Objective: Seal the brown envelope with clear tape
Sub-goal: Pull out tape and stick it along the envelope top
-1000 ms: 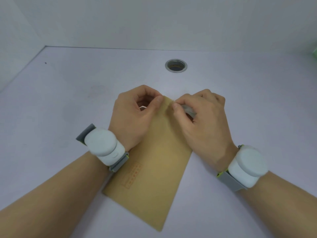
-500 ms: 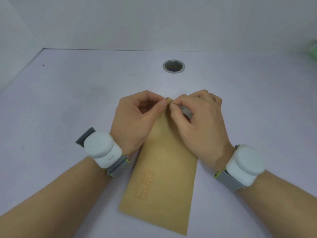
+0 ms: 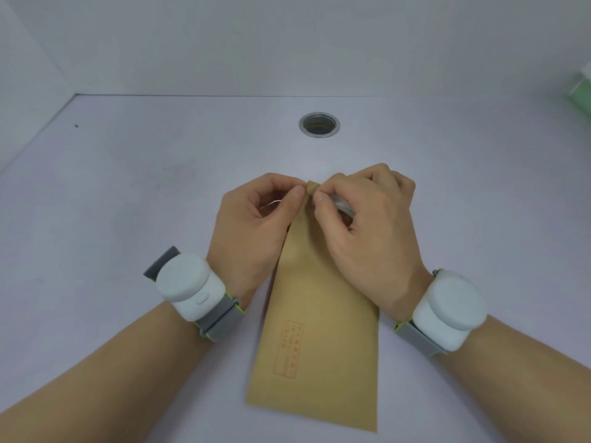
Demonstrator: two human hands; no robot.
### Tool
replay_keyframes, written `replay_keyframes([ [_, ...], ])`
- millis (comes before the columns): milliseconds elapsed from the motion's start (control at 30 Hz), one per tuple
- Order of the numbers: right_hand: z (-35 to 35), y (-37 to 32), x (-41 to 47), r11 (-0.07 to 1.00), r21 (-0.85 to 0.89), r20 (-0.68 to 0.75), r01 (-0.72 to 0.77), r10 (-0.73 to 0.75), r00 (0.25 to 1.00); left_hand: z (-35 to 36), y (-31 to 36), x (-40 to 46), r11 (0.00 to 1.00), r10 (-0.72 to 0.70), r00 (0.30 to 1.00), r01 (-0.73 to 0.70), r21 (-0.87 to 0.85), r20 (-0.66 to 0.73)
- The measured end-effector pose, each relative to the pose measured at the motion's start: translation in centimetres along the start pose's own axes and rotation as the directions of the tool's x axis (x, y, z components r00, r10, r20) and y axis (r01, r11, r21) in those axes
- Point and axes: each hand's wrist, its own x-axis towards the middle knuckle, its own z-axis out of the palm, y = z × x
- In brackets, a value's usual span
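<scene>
A long brown envelope point(image 3: 315, 343) lies flat on the white table, its length running away from me, with a red printed box near its lower left. My left hand point(image 3: 256, 225) pinches the far end of the envelope from the left. My right hand point(image 3: 364, 225) pinches the same end from the right, and a clear roll of tape point(image 3: 343, 204) shows inside its curled fingers. A small bit of the folded flap point(image 3: 311, 188) sticks up between my two thumbs. The rest of the far edge is hidden by my hands.
A round metal-rimmed hole point(image 3: 319, 124) sits in the table beyond my hands. White walls close the table at the back and left. A green object point(image 3: 582, 91) shows at the far right edge. White trackers are strapped on both wrists.
The envelope has swung from a slant to nearly straight towards me. Both hands have stayed at its far end, their thumbs closing together on the flap.
</scene>
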Motion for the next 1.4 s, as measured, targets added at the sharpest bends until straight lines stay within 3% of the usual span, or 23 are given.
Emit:
replay_keyframes([
  [333,0.1,-0.1,-0.1,0.999,-0.035,-0.008,-0.015,0.015,1.0,0.0,0.0,-0.1,0.998,0.032,0.999,-0.032,0.045,0.006],
  [600,0.1,-0.1,-0.1,0.999,-0.035,-0.019,-0.01,0.01,1.0,0.2,0.4,-0.3,1.0,0.019,1.0,-0.019,-0.024,0.007],
  [833,0.1,-0.3,-0.3,0.999,-0.046,-0.012,0.029,-0.029,1.0,0.2,0.2,-0.3,0.98,0.121,0.992,-0.115,0.163,-0.027],
  [1000,-0.1,-0.9,-0.4,0.993,-0.107,0.055,0.046,-0.04,0.998,0.3,0.2,-0.4,0.97,0.143,0.987,-0.127,0.208,-0.067],
  [1200,-0.3,-1.5,-0.8,0.998,-0.049,0.086,0.041,-0.036,0.996,0.2,0.3,-0.3,0.951,0.208,0.973,-0.179,0.251,-0.097],
  [1400,0.0,-1.7,-0.8,0.978,0.197,0.048,-0.069,0.061,0.997,0.0,0.5,-0.2,0.944,0.224,0.97,-0.191,0.269,-0.095],
])
